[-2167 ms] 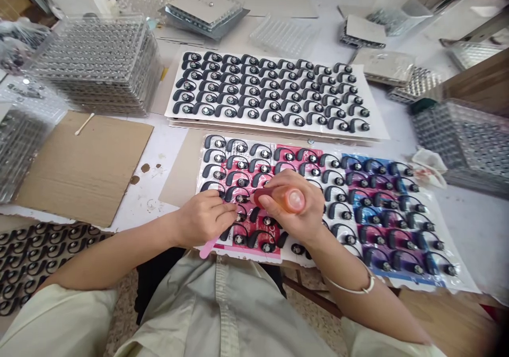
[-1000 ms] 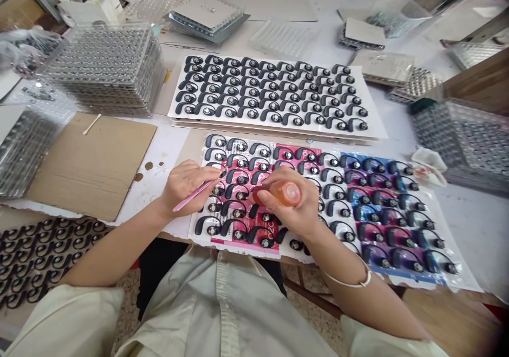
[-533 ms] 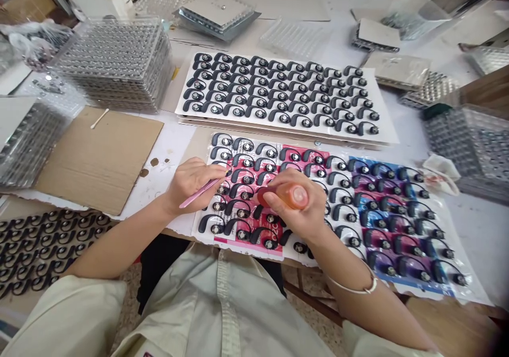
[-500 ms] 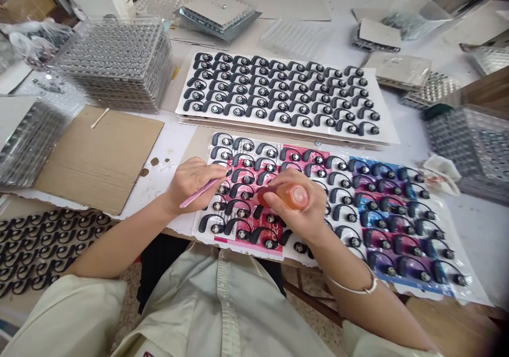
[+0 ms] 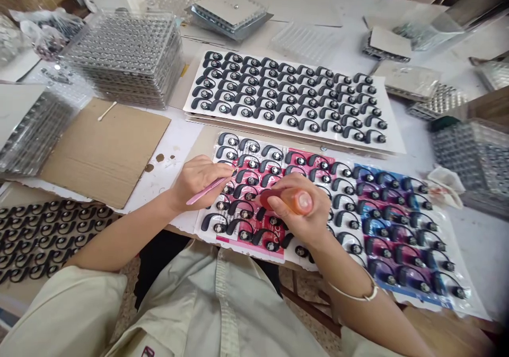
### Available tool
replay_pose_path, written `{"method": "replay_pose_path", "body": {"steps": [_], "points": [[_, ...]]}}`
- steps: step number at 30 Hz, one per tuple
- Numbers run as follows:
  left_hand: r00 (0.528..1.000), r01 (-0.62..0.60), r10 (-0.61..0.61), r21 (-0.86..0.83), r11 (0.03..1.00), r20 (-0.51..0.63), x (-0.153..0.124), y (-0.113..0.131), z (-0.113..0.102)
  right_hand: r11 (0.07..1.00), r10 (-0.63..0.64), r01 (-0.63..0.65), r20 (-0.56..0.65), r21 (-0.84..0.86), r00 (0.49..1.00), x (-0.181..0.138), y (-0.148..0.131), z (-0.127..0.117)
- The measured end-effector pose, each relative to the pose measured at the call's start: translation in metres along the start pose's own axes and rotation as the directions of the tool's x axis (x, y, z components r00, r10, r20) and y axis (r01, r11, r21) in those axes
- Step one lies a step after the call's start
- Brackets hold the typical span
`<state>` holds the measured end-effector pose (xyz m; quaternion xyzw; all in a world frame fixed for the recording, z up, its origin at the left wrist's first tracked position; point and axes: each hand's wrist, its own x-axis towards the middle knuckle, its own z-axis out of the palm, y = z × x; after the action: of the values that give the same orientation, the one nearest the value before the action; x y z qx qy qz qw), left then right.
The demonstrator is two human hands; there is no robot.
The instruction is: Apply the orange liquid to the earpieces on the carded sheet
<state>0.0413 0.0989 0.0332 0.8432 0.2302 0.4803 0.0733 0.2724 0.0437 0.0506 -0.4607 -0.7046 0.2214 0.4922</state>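
My right hand (image 5: 306, 214) is wrapped round an orange squeeze bottle (image 5: 292, 200), its tip pointing left and down over a printed sheet (image 5: 233, 246). Pinched in my left hand (image 5: 201, 182) is a pair of pink tweezers (image 5: 209, 190), with the tips near the upper left of that sheet. Rows of black hook-shaped pieces (image 5: 214, 222), each with a small round metallic end, lie on the sheet under and around both hands. Some of these pieces are hidden behind my fingers. What the tweezer tips touch is too small to make out.
Behind the sheet lies a white board (image 5: 393, 139) with more black hook pieces. To the left are a cardboard piece (image 5: 103, 155) with a cotton swab (image 5: 106, 111) and stacked clear trays (image 5: 123, 54). A crumpled white cloth (image 5: 445, 184) and more trays (image 5: 471, 155) stand at right.
The whole view has shifted slightly, so the table's contents appear a little further right. Both hands keep their holds on the tweezers and the bottle, staying in nearly the same place over the sheet.
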Motion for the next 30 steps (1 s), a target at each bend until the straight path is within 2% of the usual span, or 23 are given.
{"method": "replay_pose_path", "body": {"steps": [30], "points": [[0.999,-0.026,0.025,-0.03,0.999,-0.026,-0.0001,-0.0029,0.0026,0.999,-0.041,0.042,0.041,-0.014,0.998,-0.0024,0.0013,0.0003]]}}
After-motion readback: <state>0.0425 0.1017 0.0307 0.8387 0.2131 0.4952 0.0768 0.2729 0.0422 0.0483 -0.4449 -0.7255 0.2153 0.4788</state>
